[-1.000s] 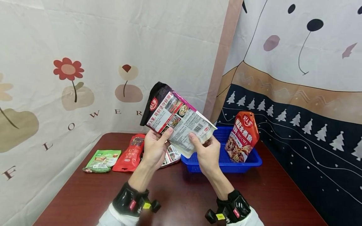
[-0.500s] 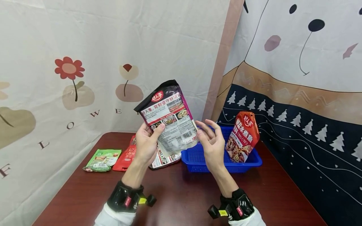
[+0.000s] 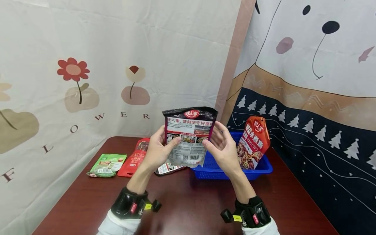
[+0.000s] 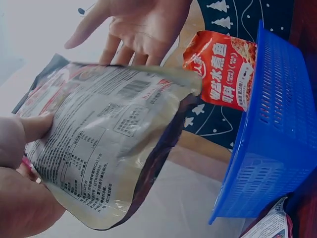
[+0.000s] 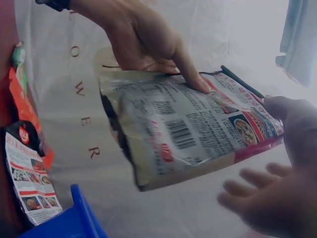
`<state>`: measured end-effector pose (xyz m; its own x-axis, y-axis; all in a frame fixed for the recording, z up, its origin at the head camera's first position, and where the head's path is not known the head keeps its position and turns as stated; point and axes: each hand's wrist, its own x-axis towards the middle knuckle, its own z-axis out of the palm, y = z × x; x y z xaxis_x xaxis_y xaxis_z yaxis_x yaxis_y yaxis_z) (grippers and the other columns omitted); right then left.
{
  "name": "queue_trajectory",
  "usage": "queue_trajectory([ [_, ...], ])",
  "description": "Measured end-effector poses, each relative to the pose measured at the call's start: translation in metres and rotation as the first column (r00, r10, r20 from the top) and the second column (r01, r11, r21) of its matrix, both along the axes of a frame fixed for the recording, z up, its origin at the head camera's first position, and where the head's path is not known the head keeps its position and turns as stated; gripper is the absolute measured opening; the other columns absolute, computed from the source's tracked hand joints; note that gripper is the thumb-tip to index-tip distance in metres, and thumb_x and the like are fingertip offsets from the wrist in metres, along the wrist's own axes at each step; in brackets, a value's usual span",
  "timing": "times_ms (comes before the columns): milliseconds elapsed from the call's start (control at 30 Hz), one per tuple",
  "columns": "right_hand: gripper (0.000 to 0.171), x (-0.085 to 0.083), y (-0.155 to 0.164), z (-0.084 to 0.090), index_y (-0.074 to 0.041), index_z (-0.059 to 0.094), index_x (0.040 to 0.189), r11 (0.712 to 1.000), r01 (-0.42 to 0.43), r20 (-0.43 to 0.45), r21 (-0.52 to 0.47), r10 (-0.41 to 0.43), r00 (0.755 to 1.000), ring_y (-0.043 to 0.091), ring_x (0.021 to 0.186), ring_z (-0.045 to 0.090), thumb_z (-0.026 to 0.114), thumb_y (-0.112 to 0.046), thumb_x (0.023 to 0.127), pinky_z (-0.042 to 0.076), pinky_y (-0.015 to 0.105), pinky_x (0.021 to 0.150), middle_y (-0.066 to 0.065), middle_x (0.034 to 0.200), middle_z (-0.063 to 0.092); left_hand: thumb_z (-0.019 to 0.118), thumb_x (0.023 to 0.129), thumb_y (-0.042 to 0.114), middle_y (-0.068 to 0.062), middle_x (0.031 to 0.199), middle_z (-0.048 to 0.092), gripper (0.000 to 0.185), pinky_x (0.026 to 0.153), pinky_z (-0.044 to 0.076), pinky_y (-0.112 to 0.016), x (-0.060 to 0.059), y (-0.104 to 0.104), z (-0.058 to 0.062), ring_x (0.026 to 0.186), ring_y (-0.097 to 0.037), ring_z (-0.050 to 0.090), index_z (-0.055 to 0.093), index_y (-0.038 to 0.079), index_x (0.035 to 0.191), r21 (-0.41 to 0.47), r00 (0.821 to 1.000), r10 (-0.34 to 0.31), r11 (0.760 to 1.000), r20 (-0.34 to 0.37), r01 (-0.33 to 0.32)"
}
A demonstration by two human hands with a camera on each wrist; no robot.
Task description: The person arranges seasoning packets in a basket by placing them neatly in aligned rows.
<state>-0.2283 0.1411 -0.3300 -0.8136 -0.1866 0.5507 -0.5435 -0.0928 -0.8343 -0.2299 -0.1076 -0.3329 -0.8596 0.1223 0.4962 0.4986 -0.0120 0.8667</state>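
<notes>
Left hand [image 3: 157, 153] grip pinches the black seasoning pouch [image 3: 189, 137] upright above the bench [image 3: 188, 205], thumb on its printed back; right hand [image 3: 224, 150] spread open, fingers straight against the pouch's right edge; blue basket [image 3: 261, 167] just behind the grip, holding a red pouch [image 3: 253, 141].

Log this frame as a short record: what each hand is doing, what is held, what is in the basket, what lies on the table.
held item: black seasoning pouch, upright, back label toward the camera
left hand: grips the pouch's left edge, thumb across the label
right hand: fingers spread at the pouch's right edge; a firm grip is not visible
basket: blue basket with an orange-red pouch leaning inside
table: green packet, red pouch, another black pouch lying flat, left of the basket
</notes>
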Motion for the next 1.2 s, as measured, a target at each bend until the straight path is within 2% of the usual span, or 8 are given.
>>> queue_trajectory([
  [67, 0.069, 0.0000, 0.0015, -0.0001, -0.021, 0.038, 0.156, 1.000, -0.015, 0.007, 0.010, 0.015, 1.000, 0.024, 0.137, 0.061, 0.072, -0.011, 0.097, 0.056, 0.028, 0.106, 0.012, 0.150, 0.059, 0.074, 0.097, 0.021, -0.011, 0.124, 0.075, 0.048, 0.083, 0.065, -0.042, 0.0004, 0.0009, -0.0009, 0.103, -0.025, 0.078, 0.055, 0.022, 0.141, -0.035, 1.000, -0.025, 0.999, 0.007, 0.025],
  [200, 0.058, -0.0006, 0.0037, -0.0006, -0.017, 0.046, 0.151, 0.999, -0.036, 0.035, 0.030, 0.035, 0.999, 0.022, 0.115, 0.072, 0.070, -0.013, 0.099, 0.062, 0.031, 0.091, 0.014, 0.133, 0.070, 0.075, 0.096, 0.023, -0.010, 0.123, 0.075, 0.049, 0.081, 0.066, -0.043, 0.0012, 0.0024, -0.0024, 0.102, -0.025, 0.078, 0.055, 0.025, 0.141, -0.082, 0.998, -0.067, 0.994, 0.017, 0.068],
  [300, 0.050, -0.0003, 0.0042, -0.0003, -0.015, 0.053, 0.146, 0.998, -0.040, 0.057, 0.040, 0.038, 0.998, 0.020, 0.107, 0.075, 0.070, -0.016, 0.099, 0.063, 0.034, 0.088, 0.011, 0.126, 0.074, 0.075, 0.096, 0.025, -0.008, 0.122, 0.075, 0.049, 0.081, 0.066, -0.043, 0.0021, 0.0030, -0.0026, 0.101, -0.025, 0.078, 0.055, 0.027, 0.141, -0.111, 0.996, -0.087, 0.990, 0.027, 0.090],
  [567, 0.038, 0.0011, 0.0044, 0.0003, -0.010, 0.062, 0.136, 0.999, -0.029, 0.047, 0.045, 0.026, 0.999, 0.024, 0.103, 0.078, 0.070, -0.020, 0.100, 0.065, 0.039, 0.084, 0.009, 0.120, 0.077, 0.075, 0.095, 0.029, -0.007, 0.123, 0.074, 0.048, 0.084, 0.065, -0.042, 0.0036, 0.0042, -0.0028, 0.102, -0.024, 0.077, 0.056, 0.028, 0.139, -0.180, 0.993, -0.099, 0.977, 0.068, 0.110],
  [933, 0.032, 0.0002, 0.0066, -0.0003, -0.003, 0.068, 0.129, 0.999, -0.013, -0.010, 0.036, 0.013, 1.000, 0.023, 0.099, 0.079, 0.070, -0.015, 0.099, 0.066, 0.038, 0.081, 0.010, 0.115, 0.079, 0.075, 0.096, 0.027, -0.009, 0.120, 0.075, 0.045, 0.082, 0.064, -0.042, 0.0039, 0.0045, -0.0030, 0.098, -0.025, 0.077, 0.057, 0.025, 0.137, -0.193, 0.990, -0.119, 0.972, 0.080, 0.133],
  [1200, 0.030, 0.0030, 0.0031, 0.0011, -0.005, 0.070, 0.127, 1.000, 0.014, -0.034, 0.004, -0.014, 0.999, 0.024, 0.099, 0.079, 0.071, -0.014, 0.099, 0.066, 0.039, 0.080, 0.008, 0.113, 0.080, 0.074, 0.097, 0.027, -0.008, 0.119, 0.076, 0.043, 0.082, 0.064, -0.043, 0.0041, 0.0047, -0.0028, 0.099, -0.025, 0.077, 0.056, 0.025, 0.136, -0.187, 0.987, -0.134, 0.971, 0.087, 0.149],
])
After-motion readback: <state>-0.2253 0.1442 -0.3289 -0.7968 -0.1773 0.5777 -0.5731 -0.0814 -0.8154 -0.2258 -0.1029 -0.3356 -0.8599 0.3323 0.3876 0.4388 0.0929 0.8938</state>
